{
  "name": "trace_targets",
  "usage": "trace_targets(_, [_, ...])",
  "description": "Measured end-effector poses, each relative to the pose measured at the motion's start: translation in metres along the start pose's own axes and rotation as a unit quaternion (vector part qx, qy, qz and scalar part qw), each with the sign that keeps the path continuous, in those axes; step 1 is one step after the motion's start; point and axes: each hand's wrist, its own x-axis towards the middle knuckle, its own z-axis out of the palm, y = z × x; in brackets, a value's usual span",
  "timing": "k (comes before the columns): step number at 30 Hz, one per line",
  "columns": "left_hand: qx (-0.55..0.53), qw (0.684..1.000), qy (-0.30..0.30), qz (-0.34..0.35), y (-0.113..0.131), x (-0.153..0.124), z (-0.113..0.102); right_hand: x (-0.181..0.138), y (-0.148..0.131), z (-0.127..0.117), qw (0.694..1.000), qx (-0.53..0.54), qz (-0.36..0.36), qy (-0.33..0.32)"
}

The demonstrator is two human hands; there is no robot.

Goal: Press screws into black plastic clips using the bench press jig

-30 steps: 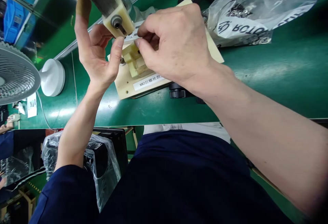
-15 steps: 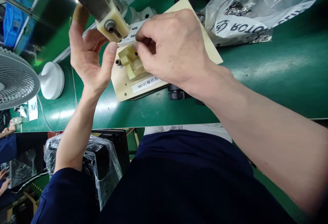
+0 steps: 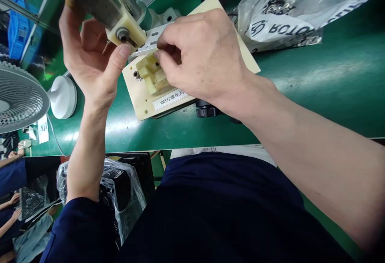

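A cream fixture board [image 3: 144, 96] with a white label lies on the green bench. A cream block [image 3: 152, 74] stands on it, and a slotted metal bracket [image 3: 148, 40] rests across the top. My right hand [image 3: 201, 54] pinches down at the bracket over the block; what its fingertips hold is hidden. My left hand [image 3: 87, 58] wraps around the hanging screwdriver [image 3: 99, 0], thumb against its cream nose piece [image 3: 126, 32], just left of the block.
A clear plastic bag of parts [image 3: 288, 10] lies at the back right. A white fan [image 3: 21, 94] and its round base [image 3: 63, 96] stand at the left. Another bagged black item [image 3: 120, 194] sits below the bench edge. Another person's arms show at far left.
My left hand has closed around the screwdriver and drawn it left and nearer. My right hand stays pinched on the bracket. The view has shifted slightly.
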Motion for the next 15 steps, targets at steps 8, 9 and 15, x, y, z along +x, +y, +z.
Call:
trace_targets(8, [0.027,0.989,-0.024,0.146,-0.034,0.009,-0.014,0.001,-0.004,-0.002,1.000,0.022,0.005,0.004])
trace_targets(9, [0.033,0.980,-0.043,0.191,-0.037,0.011,-0.019,-0.001,-0.005,-0.004,1.000,0.025,0.006,0.008])
trace_targets(15, [0.103,0.970,-0.147,0.164,-0.017,0.004,-0.033,-0.033,0.004,-0.017,0.996,0.050,-0.011,0.078])
